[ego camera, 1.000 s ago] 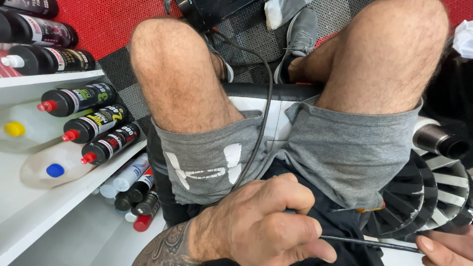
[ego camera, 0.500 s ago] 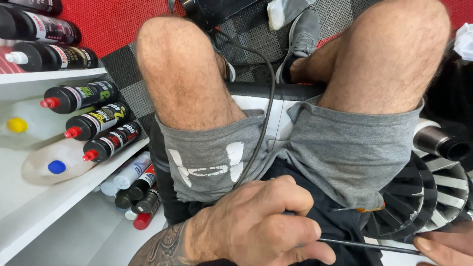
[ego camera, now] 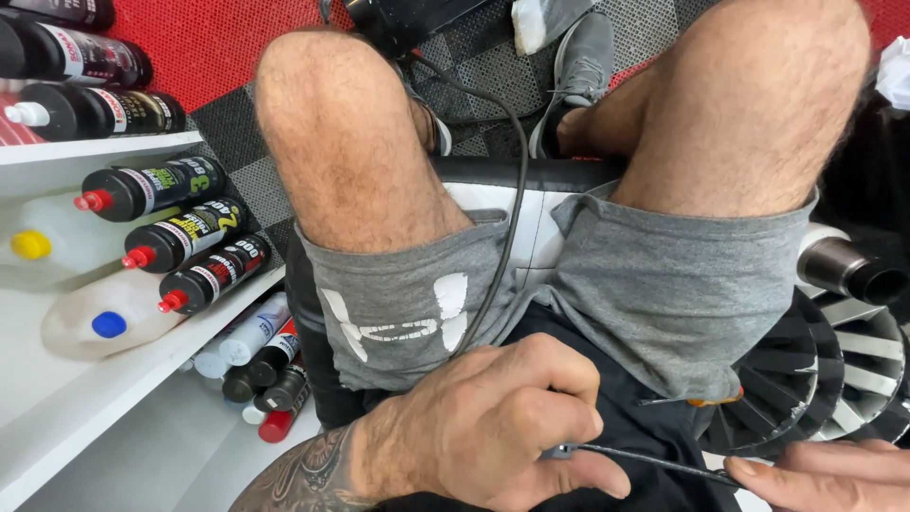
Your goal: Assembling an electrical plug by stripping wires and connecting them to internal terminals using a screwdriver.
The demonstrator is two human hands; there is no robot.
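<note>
Left hand (ego camera: 493, 427): your fist is closed round the cable (ego camera: 645, 460) (thin, dark) — just below the shorts (ego camera: 654, 294).
Right hand (ego camera: 825, 474): fingertips pinch the cable's other end.

Left hand (ego camera: 493, 431) closed around a thin dark cable (ego camera: 645, 460), right hand (ego camera: 825, 474) pinching its far end (perhaps a cable tie), grey shorts (ego camera: 664, 284) beneath, black polish bottles (ego camera: 180, 237) on white shelf (ego camera: 95, 379)

Bottle-laden shelf (ego camera: 123, 379) hard left, wheel (ego camera: 834, 379) right; lap between.
</note>
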